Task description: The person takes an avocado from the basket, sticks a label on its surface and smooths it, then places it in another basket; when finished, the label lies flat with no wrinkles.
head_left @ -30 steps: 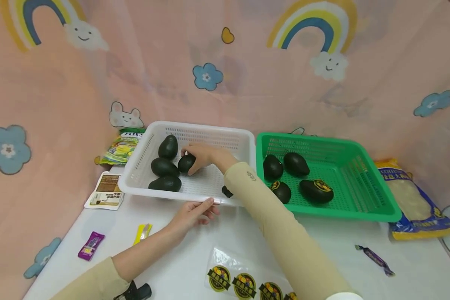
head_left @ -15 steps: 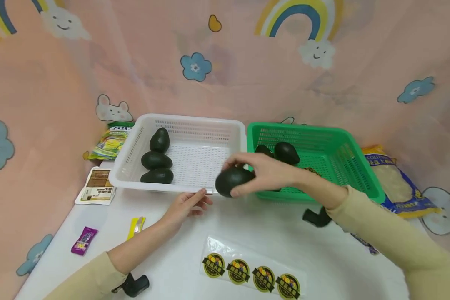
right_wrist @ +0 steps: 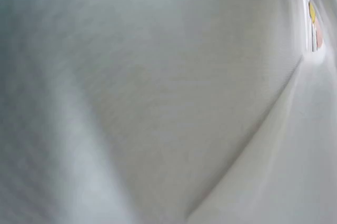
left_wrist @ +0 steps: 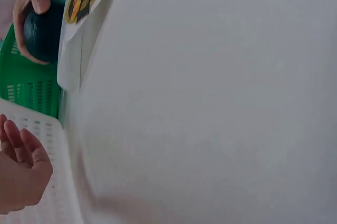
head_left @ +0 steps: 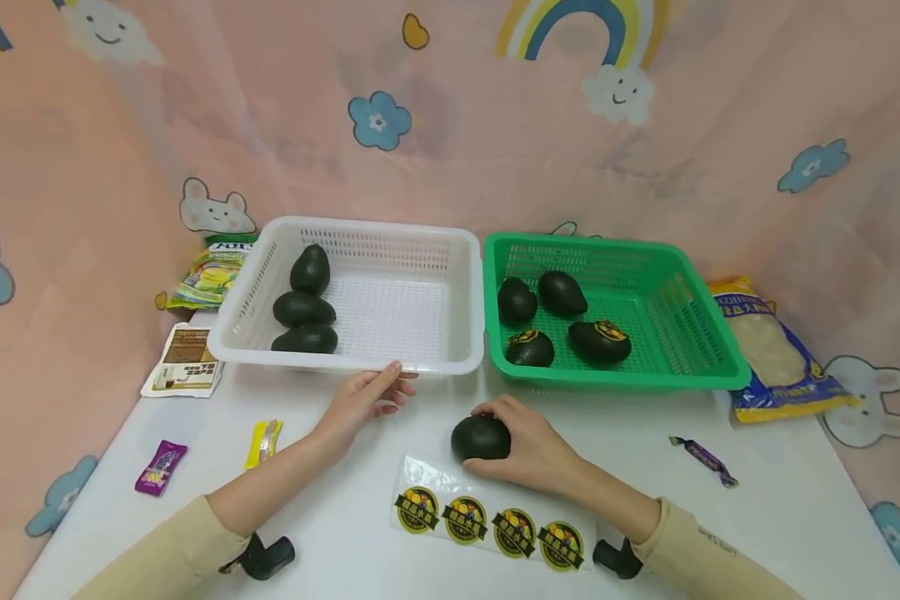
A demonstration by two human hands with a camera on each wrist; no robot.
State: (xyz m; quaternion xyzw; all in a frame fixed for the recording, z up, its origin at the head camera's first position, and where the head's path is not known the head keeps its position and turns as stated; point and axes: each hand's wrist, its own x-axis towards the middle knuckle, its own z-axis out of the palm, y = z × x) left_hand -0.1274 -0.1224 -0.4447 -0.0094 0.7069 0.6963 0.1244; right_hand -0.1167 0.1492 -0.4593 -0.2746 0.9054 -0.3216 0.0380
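Observation:
My right hand (head_left: 528, 442) holds a dark green avocado (head_left: 481, 437), thumb on the near side and fingers over the far side, just above a clear sheet (head_left: 420, 471) with several round black-and-yellow stickers (head_left: 465, 520). My left hand (head_left: 356, 408) is at the front rim of the white basket (head_left: 450, 367); its thumb tip overlaps the rim, with relaxed fingers below it. In the left wrist view these fingers (left_wrist: 23, 148) lie loosely bent before the basket wall. Three avocados (head_left: 303, 309) lie at the white basket's left side. The right wrist view shows mostly blurred pale cloth.
A green basket (head_left: 645, 379) with several avocados, some with stickers, stands right of the white one. Around them lie a green-yellow packet (head_left: 213, 275), a white-brown pouch (head_left: 187, 362), small wrapped sweets (head_left: 161, 467) and a blue-yellow bag (head_left: 776, 354). A patterned pink cloth hangs behind.
My right hand has taken an avocado out of the white basket and brought it right and toward me, down to the sticker sheet. My left hand stays at the white basket's rim.

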